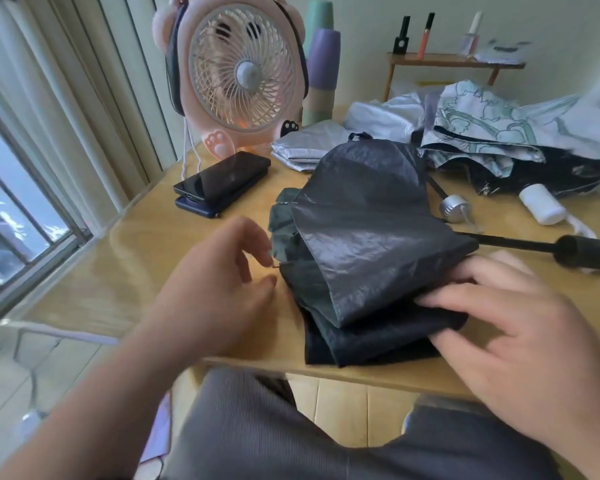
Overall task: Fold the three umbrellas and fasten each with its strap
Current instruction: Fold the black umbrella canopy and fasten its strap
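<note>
Hands both spread — right hand [520, 334] flat on the black umbrella [368, 216], left hand [219, 282] hovering beside.

No text, label, brand or number can be read. The bottles [471, 43] on the shelf [454, 61] are too small and blurred to show any print, and the phone [222, 178] screen is dark.

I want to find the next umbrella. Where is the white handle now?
In the head view the white handle lies on the table's right side, in front of the patterned umbrella, right of the silver handle and behind the black handle.
</note>
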`<state>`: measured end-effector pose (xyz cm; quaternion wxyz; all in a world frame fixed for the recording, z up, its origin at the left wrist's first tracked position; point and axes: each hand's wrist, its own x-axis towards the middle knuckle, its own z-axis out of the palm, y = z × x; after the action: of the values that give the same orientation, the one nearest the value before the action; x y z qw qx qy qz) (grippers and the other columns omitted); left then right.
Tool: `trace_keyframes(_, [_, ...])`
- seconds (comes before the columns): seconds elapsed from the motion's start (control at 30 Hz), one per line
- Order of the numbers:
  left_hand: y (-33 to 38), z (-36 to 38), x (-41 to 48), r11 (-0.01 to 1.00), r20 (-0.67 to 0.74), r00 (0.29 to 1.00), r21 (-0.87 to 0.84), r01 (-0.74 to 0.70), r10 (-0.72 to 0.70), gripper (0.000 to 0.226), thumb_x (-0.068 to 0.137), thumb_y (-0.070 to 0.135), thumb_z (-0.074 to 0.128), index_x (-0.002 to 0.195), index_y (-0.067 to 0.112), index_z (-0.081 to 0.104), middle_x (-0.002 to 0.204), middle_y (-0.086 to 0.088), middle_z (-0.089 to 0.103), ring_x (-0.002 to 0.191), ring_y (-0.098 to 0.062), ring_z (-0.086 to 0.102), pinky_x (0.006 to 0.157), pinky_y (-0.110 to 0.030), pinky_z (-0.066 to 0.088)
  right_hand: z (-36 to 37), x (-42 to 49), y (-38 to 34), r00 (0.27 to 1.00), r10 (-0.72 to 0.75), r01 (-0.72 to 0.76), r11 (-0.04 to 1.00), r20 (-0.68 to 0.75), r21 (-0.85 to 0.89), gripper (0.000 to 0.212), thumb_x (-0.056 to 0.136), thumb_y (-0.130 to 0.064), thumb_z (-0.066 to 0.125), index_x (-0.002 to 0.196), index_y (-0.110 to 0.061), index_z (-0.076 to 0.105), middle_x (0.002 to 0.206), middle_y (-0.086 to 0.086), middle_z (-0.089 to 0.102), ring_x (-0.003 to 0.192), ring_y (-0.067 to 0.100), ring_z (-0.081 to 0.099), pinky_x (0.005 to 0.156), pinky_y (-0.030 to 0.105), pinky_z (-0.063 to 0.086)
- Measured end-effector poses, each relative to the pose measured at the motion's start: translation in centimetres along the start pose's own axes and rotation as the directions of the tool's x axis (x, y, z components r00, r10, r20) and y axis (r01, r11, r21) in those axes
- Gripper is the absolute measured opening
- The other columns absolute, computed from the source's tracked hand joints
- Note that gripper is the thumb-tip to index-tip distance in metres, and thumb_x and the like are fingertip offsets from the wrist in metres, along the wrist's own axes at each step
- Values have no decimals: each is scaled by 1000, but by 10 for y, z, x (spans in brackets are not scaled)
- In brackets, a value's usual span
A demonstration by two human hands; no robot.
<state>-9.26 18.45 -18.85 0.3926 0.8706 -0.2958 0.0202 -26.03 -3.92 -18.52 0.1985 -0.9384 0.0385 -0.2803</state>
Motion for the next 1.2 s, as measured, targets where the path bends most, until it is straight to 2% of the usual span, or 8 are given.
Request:
trace_keyframes(0.07, [-8,-5,26,976,95,994,212,40,-61,19,83,32,80,89,34,62,80,20,60,73,-2,57,59,-19,40,2,0,1,1000,-11,11,1000,-11,1,26,69,-12,70,88,-26,81,92,-20,64,95,15,58,78,21,44])
trace_keyframes(0.23, [-9,-6,63,958,287,958,276,-73,-10,12,85,29,79,82,38,72,71,25,61,66,10,56,53,-4,36,4,-1,3,999,-40,40,999,-31,-22,22,71,-12,72,87,-24,80,92,-18,64,96,16,57,82,25,45])
trace_keyframes(0.57, [-10,2,53,952,11,999,301,-52,51,29,81,24,80,68,29,55,62,14,53,58,-3,52,50,-18,30,7,-10,15,984,-55,69,994,172,-81,28,83,-47,65,99,-29,78,101,-16,66,106,18,58,85,44,49])
trace_keyframes(0.63, [0,-3,31,973,-23,997,221,-69,76,24,81,28,79,69,32,58,58,10,55,59,-3,55,50,-16,30,7,-12,15,984,-36,43,998,174,-37,33,82,-56,66,101,-31,77,106,-20,65,110,14,58,89,40,48])
trace_keyframes(0.73, [20,-6,-5,979,33,999,-204,25,-19,19,74,46,80,81,31,71,64,5,66,54,-16,57,53,-31,44,8,-13,12,997,0,-9,993,77,122,28,83,-53,68,89,-26,76,101,-20,66,106,12,61,86,28,48])
trace_keyframes(0.87, [32,0,-28,738,108,981,-647,193,-162,38,57,47,82,85,27,68,86,-8,75,53,-30,64,43,-36,50,5,-16,7,960,187,-152,973,-210,173,28,79,-48,70,75,-22,60,99,-16,68,89,13,63,78,14,45])
trace_keyframes(1.0, [35,7,-34,642,164,956,-712,285,-242,52,47,42,88,92,28,65,98,-7,76,49,-45,63,39,-36,48,7,-14,8,938,208,-145,962,-276,230,44,79,-30,84,117,-26,61,111,-12,66,92,20,62,76,37,50])
trace_keyframes(1.2, [38,19,-36,644,240,948,-696,318,-209,78,37,34,94,109,41,66,98,-2,72,46,-35,59,36,-28,41,8,-7,5,961,95,-62,989,-261,133,40,75,-18,78,115,-20,71,107,-16,65,89,-6,54,75,7,40])
